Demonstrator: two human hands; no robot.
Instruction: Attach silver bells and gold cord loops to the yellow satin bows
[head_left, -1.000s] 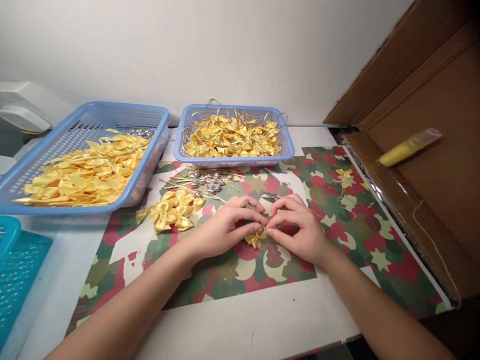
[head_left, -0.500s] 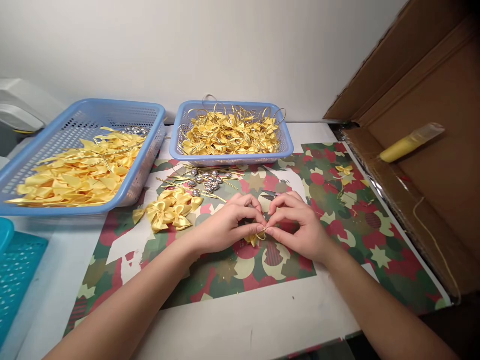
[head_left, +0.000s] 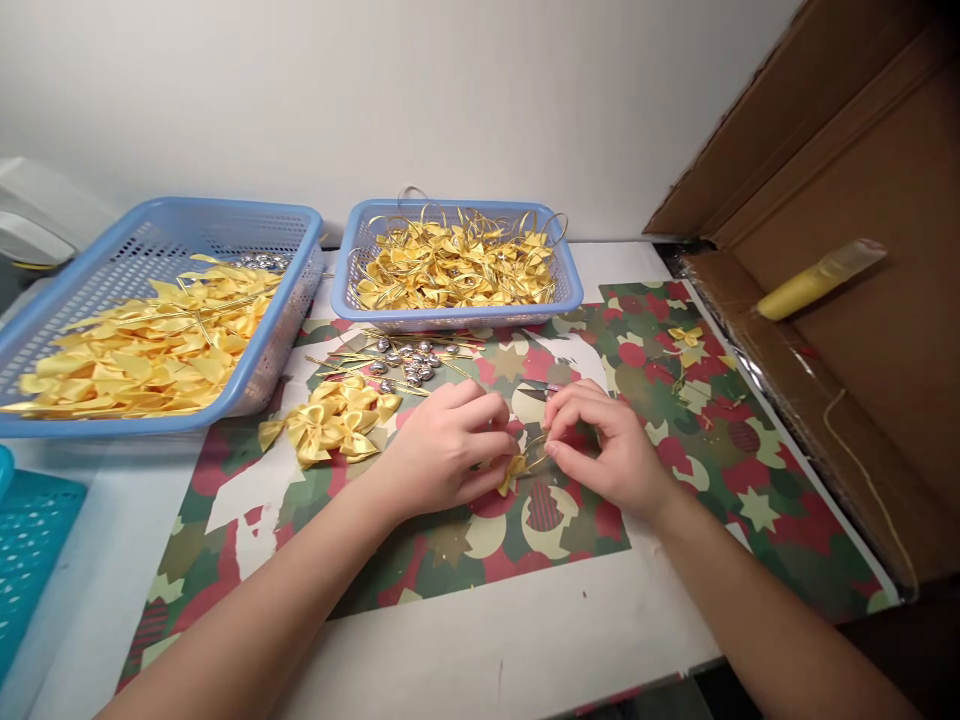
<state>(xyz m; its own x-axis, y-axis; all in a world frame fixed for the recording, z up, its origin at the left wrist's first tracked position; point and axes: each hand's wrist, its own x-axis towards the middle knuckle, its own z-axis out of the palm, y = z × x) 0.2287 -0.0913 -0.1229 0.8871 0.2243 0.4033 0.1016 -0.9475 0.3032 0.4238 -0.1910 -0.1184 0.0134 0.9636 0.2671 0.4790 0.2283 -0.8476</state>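
Note:
A small yellow satin bow (head_left: 513, 474) is gripped in the curled fingers of my left hand (head_left: 454, 450), which hide much of it. From the bow a thin gold cord (head_left: 537, 452) loops to the right, its end pinched between the thumb and forefinger of my right hand (head_left: 604, 445). Just behind my hands lies a dark pointed tool with a blade (head_left: 534, 391), partly covered. To the left sits a pile of yellow bows (head_left: 330, 422). Silver bells (head_left: 412, 366) and gold cords (head_left: 345, 354) lie loose beyond my left hand.
A blue basket (head_left: 247, 385) at left holds flat yellow bows; another blue basket (head_left: 457, 318) at the back holds bows with cord loops. A teal basket (head_left: 37, 540) stands front left. Cardboard (head_left: 847, 180) walls the right side, with a yellow tube (head_left: 821, 280) sticking out.
My hands have moved slightly apart, and the gold cord now stretches between them. My left fingers have closed further over the bow. The camera view has shifted a little.

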